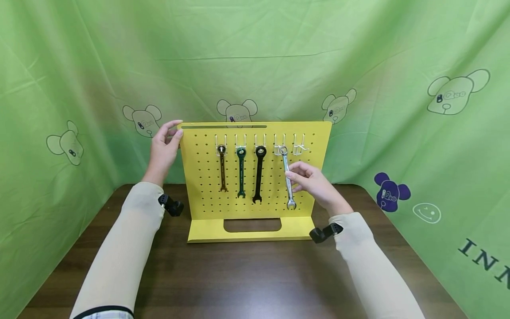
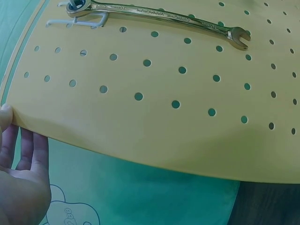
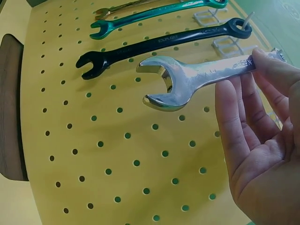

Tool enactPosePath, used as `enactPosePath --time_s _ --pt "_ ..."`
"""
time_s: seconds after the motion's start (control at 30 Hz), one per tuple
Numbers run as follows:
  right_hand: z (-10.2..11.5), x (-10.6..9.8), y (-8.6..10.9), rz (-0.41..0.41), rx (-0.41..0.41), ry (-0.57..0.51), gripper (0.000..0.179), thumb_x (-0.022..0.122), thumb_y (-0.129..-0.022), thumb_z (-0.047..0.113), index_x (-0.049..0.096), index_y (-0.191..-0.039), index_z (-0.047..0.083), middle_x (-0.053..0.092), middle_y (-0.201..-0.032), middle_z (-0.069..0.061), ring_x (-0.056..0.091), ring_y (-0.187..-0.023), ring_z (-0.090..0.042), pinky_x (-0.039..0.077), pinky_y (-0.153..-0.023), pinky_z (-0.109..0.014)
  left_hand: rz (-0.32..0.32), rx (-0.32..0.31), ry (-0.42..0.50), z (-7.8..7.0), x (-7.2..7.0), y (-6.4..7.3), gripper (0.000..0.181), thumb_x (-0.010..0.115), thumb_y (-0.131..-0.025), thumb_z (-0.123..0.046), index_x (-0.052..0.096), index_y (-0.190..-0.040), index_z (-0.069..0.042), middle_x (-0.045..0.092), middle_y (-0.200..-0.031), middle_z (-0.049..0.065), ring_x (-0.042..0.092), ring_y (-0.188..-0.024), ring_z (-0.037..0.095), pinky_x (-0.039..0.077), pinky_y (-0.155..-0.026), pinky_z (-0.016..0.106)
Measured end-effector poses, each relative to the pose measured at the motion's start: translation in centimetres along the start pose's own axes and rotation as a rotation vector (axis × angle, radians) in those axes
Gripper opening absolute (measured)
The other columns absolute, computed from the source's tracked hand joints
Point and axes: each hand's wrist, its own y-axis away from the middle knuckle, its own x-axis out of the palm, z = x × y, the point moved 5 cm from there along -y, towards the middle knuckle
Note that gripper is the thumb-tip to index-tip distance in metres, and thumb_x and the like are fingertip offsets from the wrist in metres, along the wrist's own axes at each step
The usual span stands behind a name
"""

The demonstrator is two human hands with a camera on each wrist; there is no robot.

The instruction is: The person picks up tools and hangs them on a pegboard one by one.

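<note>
A yellow pegboard (image 1: 249,212) stands upright on the table. My left hand (image 1: 163,146) pinches its upper left edge, thumb in front and fingers behind. The right hand (image 1: 311,179) holds a silver combination wrench (image 1: 288,186) by its shank, between thumb and fingers, open end down. In the right wrist view the wrench's open jaw (image 3: 176,84) stands out from the board. Its ring end is at the fourth hook from the left; whether it hangs there I cannot tell. To the left hang a bronze wrench (image 1: 222,173), a green wrench (image 1: 241,175) and a black wrench (image 1: 259,175).
A white wire hook (image 1: 299,148) sits at the right end of the row. The board's foot (image 1: 207,230) rests on a dark wooden table (image 1: 247,279). Green curtains (image 1: 255,48) with bear drawings surround the table at the back and sides.
</note>
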Motion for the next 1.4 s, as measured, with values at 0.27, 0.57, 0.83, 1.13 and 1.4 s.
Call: enactPosePath --time_s 0.27,0.57,0.83,1.13,1.4 --pt "-0.6 0.3 -0.5 0.002 0.044 -0.028 0.037 0.061 -0.102 0.018 0.051 -0.125 -0.009 0.060 -0.107 -0.021 0.062 -0.089 -0.018 0.059 -0.078 -0.034 0.006 0.004 0.000 0.1 0.0 0.0 0.034 0.057 -0.104 -0.022 0.059 -0.137 -0.017 0.058 -0.116 0.007 0.059 -0.097 0.016 0.053 -0.087 0.027" --pt "-1.4 0.6 -1.3 -0.003 0.066 -0.026 0.039 0.062 -0.101 0.023 0.054 -0.126 -0.006 0.061 -0.114 -0.018 0.062 -0.094 -0.020 0.057 -0.086 -0.036 0.007 0.004 0.001 0.1 0.0 0.0 0.036 0.057 -0.104 -0.022 0.058 -0.139 -0.014 0.057 -0.116 0.008 0.059 -0.097 0.015 0.052 -0.088 0.029" --pt "-2.1 1.1 -2.3 0.016 0.069 -0.057 0.040 0.061 -0.102 0.025 0.053 -0.127 -0.006 0.059 -0.130 -0.023 0.062 -0.106 -0.025 0.053 -0.096 -0.039 0.008 0.001 -0.001 -0.1 0.0 0.1 0.035 0.057 -0.104 -0.022 0.059 -0.138 -0.015 0.058 -0.115 0.007 0.059 -0.095 0.015 0.053 -0.087 0.029" --pt "-2.2 1.5 -2.6 0.010 0.086 -0.112 0.037 0.059 -0.103 0.025 0.054 -0.125 -0.004 0.059 -0.133 -0.024 0.064 -0.106 -0.019 0.054 -0.095 -0.034 0.003 0.003 -0.002 0.0 0.0 0.0 0.034 0.057 -0.104 -0.022 0.060 -0.137 -0.018 0.058 -0.117 0.009 0.059 -0.096 0.015 0.052 -0.088 0.029" --pt "-2.3 1.2 -2.4 0.011 0.110 -0.127 0.043 0.058 -0.104 0.026 0.050 -0.132 -0.005 0.055 -0.137 -0.024 0.061 -0.114 -0.026 0.052 -0.098 -0.036 -0.001 -0.004 -0.006 0.0 0.0 0.0 0.034 0.057 -0.104 -0.023 0.059 -0.137 -0.018 0.058 -0.118 0.009 0.059 -0.097 0.015 0.053 -0.088 0.028"
